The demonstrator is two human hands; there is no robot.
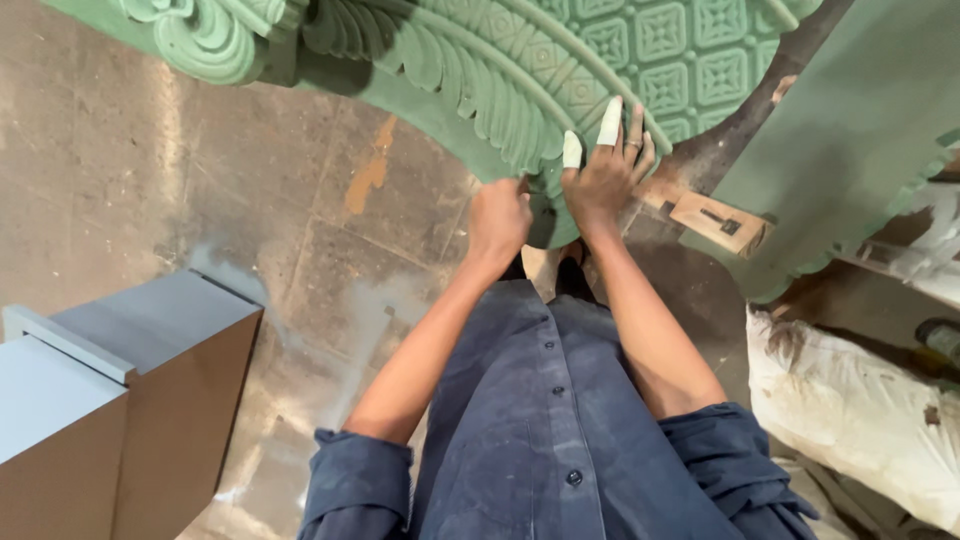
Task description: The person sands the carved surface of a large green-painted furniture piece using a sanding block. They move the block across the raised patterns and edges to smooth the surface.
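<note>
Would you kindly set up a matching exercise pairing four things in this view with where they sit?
Things:
1. left hand
2. right hand
3. grey cabinet
4. white sack

Places:
A. on the floor at the picture's right edge
B. spread flat on the green carved panel, two fingers capped white
C. at the lower left
D. closed at the panel's lower edge

Pairs: 1-D, 2-B, 3-C, 4-A
</note>
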